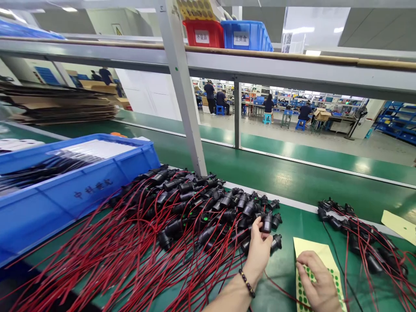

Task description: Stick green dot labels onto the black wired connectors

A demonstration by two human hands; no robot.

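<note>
My left hand [260,247], with a beaded bracelet at the wrist, is closed around a black cylindrical part with wires [267,222] at the right edge of a large pile of similar parts [195,208]. Their red wires [130,255] fan out toward me over the green table. My right hand [316,279] is over a yellow sheet of round green stickers [302,249]. Its thumb and index fingertips come close together in a pinch; anything between them is too small to make out. Some parts in the pile carry green dots.
On the right lies a smaller group of black wired parts [360,234], beside another yellow sheet [399,225]. A blue bin [113,182] stands left. A grey post [185,95] rises behind the pile, under a shelf with red [208,37] and blue boxes [260,34]. People work farther back.
</note>
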